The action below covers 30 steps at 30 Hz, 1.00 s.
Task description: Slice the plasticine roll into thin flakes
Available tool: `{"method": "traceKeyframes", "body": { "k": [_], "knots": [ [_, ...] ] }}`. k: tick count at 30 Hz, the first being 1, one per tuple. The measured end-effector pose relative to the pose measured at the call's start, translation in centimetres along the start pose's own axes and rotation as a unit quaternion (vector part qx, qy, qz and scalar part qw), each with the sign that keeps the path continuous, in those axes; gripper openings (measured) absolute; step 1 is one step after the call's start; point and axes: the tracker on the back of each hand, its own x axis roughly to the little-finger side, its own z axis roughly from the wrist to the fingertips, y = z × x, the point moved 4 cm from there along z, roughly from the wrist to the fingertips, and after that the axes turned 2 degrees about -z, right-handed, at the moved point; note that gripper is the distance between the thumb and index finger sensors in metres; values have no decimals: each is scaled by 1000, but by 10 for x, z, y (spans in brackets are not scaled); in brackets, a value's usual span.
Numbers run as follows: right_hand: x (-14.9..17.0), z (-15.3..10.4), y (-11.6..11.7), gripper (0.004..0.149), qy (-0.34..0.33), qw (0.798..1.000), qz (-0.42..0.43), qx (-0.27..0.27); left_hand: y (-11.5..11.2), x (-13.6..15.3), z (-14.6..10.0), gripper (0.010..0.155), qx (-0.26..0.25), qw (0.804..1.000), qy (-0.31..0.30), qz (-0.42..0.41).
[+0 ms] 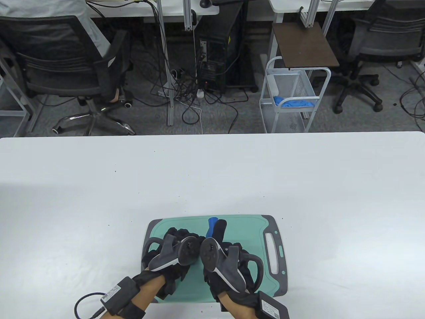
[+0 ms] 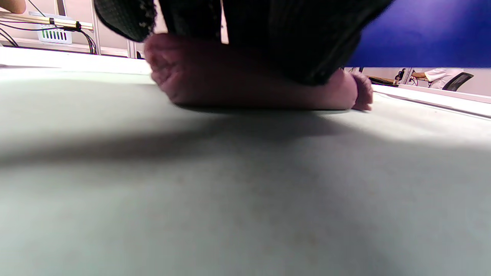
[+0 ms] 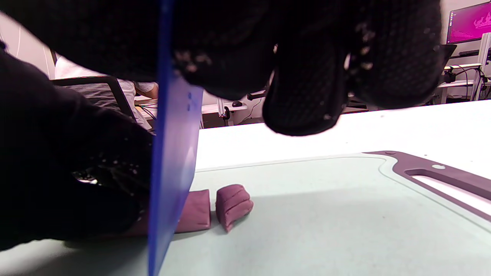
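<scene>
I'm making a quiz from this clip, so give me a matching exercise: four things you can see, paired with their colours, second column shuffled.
Things:
1. blade
2. roll
3. board
4. gloves

Colours:
A. black
B. pale green
C. blue
D. purple-brown

Pairs: 1-C, 2-D, 3-B, 4-A

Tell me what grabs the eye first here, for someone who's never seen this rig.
Both gloved hands crowd together over the teal cutting board at the table's near edge, the left hand beside the right hand. In the right wrist view, a blue blade stands upright against the purple plasticine roll, with a cut-off chunk lying just past its end. In the left wrist view, the left hand's fingers rest on the roll.
</scene>
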Motion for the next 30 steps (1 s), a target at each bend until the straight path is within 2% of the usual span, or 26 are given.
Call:
{"method": "traceKeyframes", "body": {
  "k": [30],
  "knots": [
    [-11,-2,5,82,1,999,-35,24,-1,1,0,52,5,1000,2,-7]
  ]
}}
